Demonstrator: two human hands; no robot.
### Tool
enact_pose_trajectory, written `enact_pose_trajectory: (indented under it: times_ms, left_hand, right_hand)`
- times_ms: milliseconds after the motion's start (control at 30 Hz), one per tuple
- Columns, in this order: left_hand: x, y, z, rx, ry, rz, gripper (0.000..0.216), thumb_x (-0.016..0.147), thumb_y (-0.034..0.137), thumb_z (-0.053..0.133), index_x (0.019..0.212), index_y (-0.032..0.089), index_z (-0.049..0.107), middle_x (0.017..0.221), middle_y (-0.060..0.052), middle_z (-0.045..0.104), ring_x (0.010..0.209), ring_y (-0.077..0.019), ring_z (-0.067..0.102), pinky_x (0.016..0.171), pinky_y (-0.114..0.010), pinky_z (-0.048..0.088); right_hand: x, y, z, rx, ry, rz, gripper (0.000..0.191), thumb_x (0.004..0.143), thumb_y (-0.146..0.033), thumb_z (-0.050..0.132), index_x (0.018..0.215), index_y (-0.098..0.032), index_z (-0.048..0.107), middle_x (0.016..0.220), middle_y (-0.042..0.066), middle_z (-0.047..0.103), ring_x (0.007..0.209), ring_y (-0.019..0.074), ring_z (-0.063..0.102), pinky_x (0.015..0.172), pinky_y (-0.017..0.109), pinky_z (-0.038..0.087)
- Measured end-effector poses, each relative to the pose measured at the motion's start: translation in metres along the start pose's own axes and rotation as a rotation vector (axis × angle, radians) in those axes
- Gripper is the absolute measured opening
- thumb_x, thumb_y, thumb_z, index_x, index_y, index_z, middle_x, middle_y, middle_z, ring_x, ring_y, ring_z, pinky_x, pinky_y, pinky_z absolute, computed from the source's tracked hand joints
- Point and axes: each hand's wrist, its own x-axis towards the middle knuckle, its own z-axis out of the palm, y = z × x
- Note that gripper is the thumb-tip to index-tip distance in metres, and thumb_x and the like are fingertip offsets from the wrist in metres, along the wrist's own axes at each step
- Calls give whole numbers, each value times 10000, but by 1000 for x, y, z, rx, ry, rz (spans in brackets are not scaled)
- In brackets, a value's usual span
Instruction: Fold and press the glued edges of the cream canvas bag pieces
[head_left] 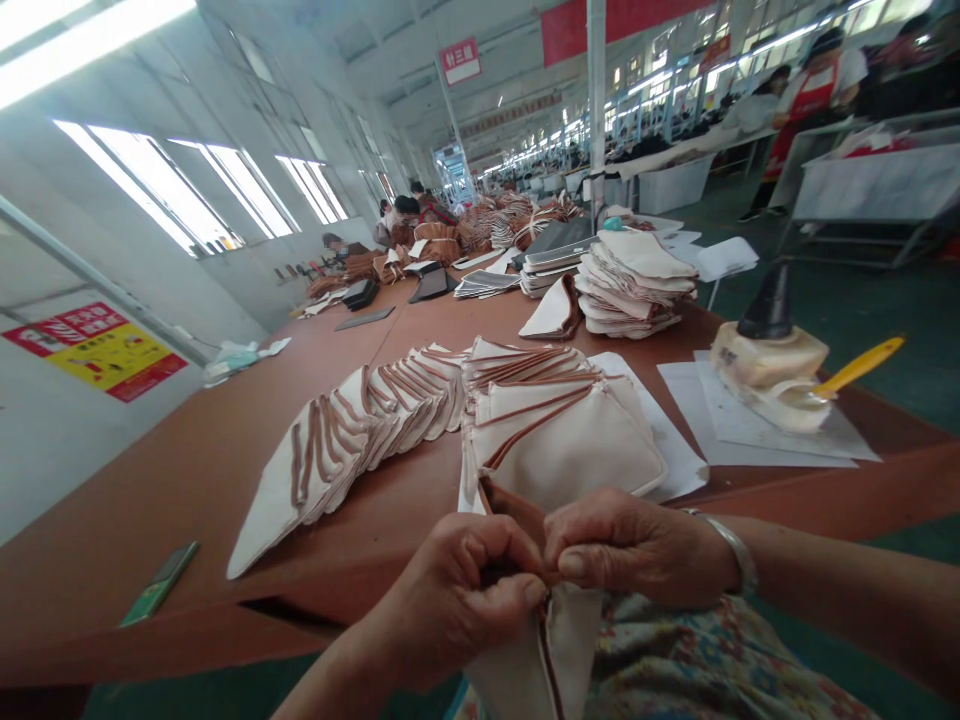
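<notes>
One cream piece (pixel 506 670) hangs by the near edge of the table (pixel 202 500), pinched by the left hand (pixel 469 590) and right hand (pixel 637 550). Overlapping cream pieces (pixel 577 440) lie just beyond; rightward, a tub (pixel 765 357) bearing a yellow-handled tool (pixel 862 366) rests on white sheets (pixel 739 430).

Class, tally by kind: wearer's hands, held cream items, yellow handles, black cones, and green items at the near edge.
Left hand, right hand: 2
Held cream item: 1
Yellow handle: 1
Black cone: 1
Green item: 1
Total: 6
</notes>
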Motion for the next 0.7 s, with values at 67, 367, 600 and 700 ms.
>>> enact_pose_trajectory:
  times_ms: [67, 367, 600, 700]
  left_hand:
    - [-1, 3, -2, 34, -12, 22, 101, 728, 196, 582, 681, 117, 625, 634, 6, 524, 586, -96, 408, 516, -215, 295]
    - [-1, 0, -2, 171, 1, 61, 109, 787, 177, 558, 733, 119, 633, 679, -6, 563, 620, -109, 442, 550, -220, 342]
    - [-3, 2, -12, 190, -7, 209, 128, 859, 222, 619, 770, 131, 631, 739, 12, 561, 676, -96, 452, 614, -198, 360]
    - [-5, 6, -20, 4, -133, 102, 234, 749, 268, 763, 920, 140, 667, 860, 0, 602, 727, -104, 481, 619, -184, 377]
  right_hand:
    - [2, -2, 3, -23, -9, -46, 346, 969, -434, 508, 823, -128, 572, 741, -3, 472, 665, 109, 408, 608, 221, 365]
    - [3, 0, 12, -256, 142, -39, 186, 887, -239, 568, 734, -155, 505, 624, -57, 424, 543, 67, 334, 485, 174, 273]
    - [6, -4, 1, -119, 8, -30, 282, 1001, -364, 446, 842, -144, 524, 747, -24, 425, 674, 101, 375, 609, 205, 345]
    - [7, -1, -1, -111, 12, -47, 305, 973, -400, 512, 824, -136, 543, 742, -14, 450, 668, 107, 390, 600, 215, 347]
